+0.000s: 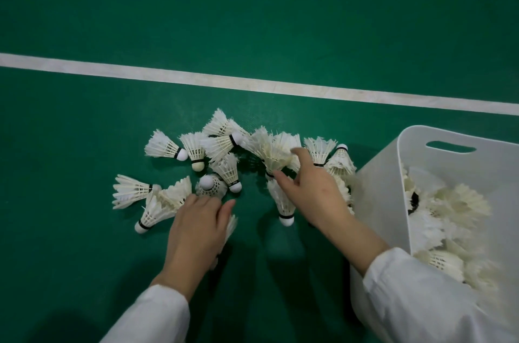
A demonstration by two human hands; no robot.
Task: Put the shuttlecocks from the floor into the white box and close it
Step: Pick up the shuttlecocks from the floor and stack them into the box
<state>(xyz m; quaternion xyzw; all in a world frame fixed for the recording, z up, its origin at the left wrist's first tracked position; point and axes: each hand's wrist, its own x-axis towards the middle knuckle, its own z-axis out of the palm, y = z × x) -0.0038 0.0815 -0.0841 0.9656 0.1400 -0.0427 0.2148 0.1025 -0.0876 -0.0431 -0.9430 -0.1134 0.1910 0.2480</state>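
Green court floor, crossed by a white line beyond the fingertips. Loose white shuttlecocks scattered on it, ahead of and between both hands, most on their sides.

Right hand: thumb and forefinger pinched on the feather skirt of a cream shuttlecock within the pile.

Left hand: fingers curled down, tips touching a cork-up shuttlecock. Feathers protruding from under the palm; gripped or merely covered, cannot tell.

White box open, just right of the right wrist, many more of them inside.

Small print on a black band ahead of the left thumb, too small to read.

White sleeves on both arms.
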